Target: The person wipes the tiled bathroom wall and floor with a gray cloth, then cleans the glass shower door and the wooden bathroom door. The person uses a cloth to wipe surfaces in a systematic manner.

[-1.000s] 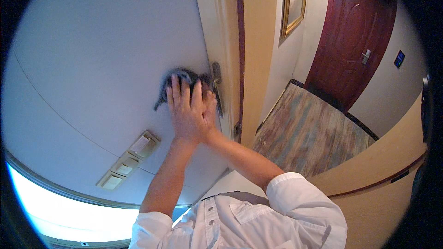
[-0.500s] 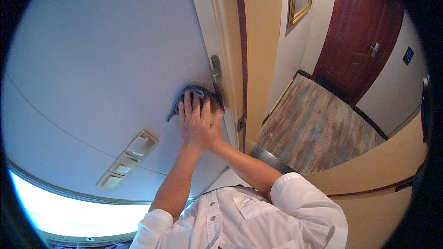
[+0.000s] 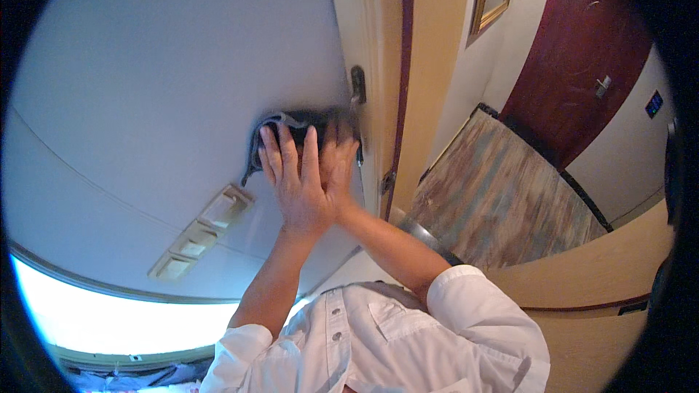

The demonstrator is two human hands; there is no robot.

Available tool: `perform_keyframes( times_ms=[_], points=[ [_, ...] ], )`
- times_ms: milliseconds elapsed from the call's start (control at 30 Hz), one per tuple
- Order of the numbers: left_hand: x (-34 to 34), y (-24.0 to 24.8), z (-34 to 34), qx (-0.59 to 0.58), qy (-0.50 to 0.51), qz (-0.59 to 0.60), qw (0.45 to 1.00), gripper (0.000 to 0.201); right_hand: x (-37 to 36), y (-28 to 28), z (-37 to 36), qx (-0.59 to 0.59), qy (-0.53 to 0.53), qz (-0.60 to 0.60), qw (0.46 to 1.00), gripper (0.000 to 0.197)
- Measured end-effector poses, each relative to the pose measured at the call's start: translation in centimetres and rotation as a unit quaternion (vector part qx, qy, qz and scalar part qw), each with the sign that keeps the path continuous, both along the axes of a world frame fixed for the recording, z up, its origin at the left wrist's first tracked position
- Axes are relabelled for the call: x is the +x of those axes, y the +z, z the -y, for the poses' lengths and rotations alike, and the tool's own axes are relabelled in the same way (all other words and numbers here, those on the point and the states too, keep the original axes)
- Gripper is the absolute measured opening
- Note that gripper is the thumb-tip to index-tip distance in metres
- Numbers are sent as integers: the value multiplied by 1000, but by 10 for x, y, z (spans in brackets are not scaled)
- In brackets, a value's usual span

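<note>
A dark grey cloth (image 3: 298, 132) lies against the pale wall panel (image 3: 145, 87), bunched into a fold along its upper left edge. On it my left hand (image 3: 295, 185) rests with fingers stretched out and spread, pressing it to the panel. My right hand (image 3: 339, 175) lies close beside the left, partly overlapped by it, with its straight fingers on the right part of the cloth. Those fingertips are a little blurred. Just above right of the hands sits a dark metal handle plate (image 3: 357, 84) at the panel's edge.
Below left of the cloth is a row of light switches (image 3: 193, 241). A cream door frame (image 3: 371, 44) rises at the right. Beyond it lie a streaked patterned floor (image 3: 502, 196), a dark red door (image 3: 575, 65) and a gold picture frame (image 3: 495, 0). A bright window (image 3: 124, 320) glows at lower left.
Both hands have slid the cloth leftward along the panel, away from the door frame and nearer the switches. The cloth looks more spread out. The whole view has shifted slightly.
</note>
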State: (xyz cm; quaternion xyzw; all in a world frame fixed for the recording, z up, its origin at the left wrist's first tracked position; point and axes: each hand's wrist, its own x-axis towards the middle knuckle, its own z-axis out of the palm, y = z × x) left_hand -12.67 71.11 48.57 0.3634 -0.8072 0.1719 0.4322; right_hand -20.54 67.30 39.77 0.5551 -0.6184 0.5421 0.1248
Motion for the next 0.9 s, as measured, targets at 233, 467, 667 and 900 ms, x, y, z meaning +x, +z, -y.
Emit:
perform_keyframes(
  times_ms=[233,467,667,900],
  points=[
    [14,-46,-27,97,-9,50,994,63,-4,-46,-15,76,24,99,992,75],
    [25,-64,-41,133,-30,-40,990,59,-23,-43,-36,70,55,200,976,40],
    [20,-62,-46,168,-47,-122,977,55,-26,-39,-25,59,182,371,909,58],
    [10,-85,-29,287,-115,-266,913,23,-25,-52,-20,21,169,356,919,60]
  ],
)
